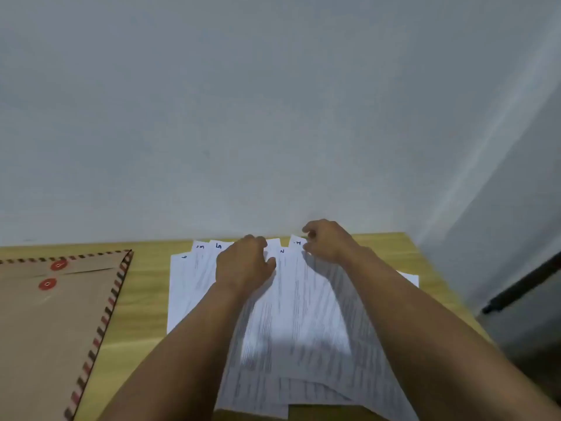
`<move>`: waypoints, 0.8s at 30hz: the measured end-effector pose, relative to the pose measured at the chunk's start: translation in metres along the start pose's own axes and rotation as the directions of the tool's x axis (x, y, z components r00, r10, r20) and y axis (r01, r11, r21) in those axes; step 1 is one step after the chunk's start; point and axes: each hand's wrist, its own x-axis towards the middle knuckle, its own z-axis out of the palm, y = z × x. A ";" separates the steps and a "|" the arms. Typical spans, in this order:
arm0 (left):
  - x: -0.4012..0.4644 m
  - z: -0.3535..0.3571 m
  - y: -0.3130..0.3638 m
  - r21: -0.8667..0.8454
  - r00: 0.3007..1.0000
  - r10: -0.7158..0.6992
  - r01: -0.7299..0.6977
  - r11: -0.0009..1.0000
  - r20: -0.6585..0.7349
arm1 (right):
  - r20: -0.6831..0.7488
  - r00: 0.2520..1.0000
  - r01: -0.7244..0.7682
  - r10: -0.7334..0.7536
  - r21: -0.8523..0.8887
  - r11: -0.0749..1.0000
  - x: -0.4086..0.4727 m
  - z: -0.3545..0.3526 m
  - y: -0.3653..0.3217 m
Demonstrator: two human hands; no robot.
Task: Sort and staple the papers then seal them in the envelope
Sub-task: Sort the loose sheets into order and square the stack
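The left hand [244, 262] lies palm down on the fanned papers [300, 323] near the table's far edge, its fingers curled loosely and pressing on the sheets rather than gripping anything. The right hand [326, 240] sits just beside it, closer to the far right corner, fingers bent over the top corner of 1 sheet; it looks as if it pinches that corner, though motion blur makes the grip hard to confirm. Both bare forearms reach in from the near edge and cross over the papers.

The papers are white printed sheets, overlapped and spread in a fan from the middle of the table toward its right edge. Handwritten numbers mark their far corners; 5, 2 and what may be 3 and 1 can be read, the rest are blurred. 1 sheet pokes out from under the right forearm toward the right edge.

A brown envelope [51, 323] with a red and dark striped border and 2 red string-tie discs lies flat at the left edge, well apart from the papers.

The table [142, 299] is light wood with a visible grain. It stands against a plain pale grey wall [243, 117]. Past the right edge is a grey panel with a dark bar [522, 284] running across it.
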 end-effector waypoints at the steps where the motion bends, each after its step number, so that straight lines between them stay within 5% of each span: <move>1: 0.006 0.005 0.001 0.007 1.000 0.021 -0.021 1.000 0.005 | 0.004 1.000 -0.005 0.005 -0.010 1.000 0.009 0.002 0.001; 6: 0.013 0.034 0.003 0.084 0.996 0.089 -0.088 0.993 -0.013 | 0.023 1.000 -0.017 0.021 -0.134 0.991 0.029 0.019 0.004; 14: 0.013 0.046 -0.003 0.194 0.986 0.155 -0.141 0.971 -0.058 | -0.156 0.988 0.013 -0.012 0.004 1.000 0.030 0.030 0.014; 19: 0.009 0.043 0.001 0.226 0.987 0.158 -0.148 0.963 -0.024 | 0.025 1.000 0.015 -0.015 -0.009 1.000 0.017 0.026 0.008; 24: 0.009 0.046 -0.001 0.223 0.985 0.170 -0.163 0.961 -0.012 | -0.011 0.999 0.042 -0.042 -0.031 0.999 0.016 0.031 0.010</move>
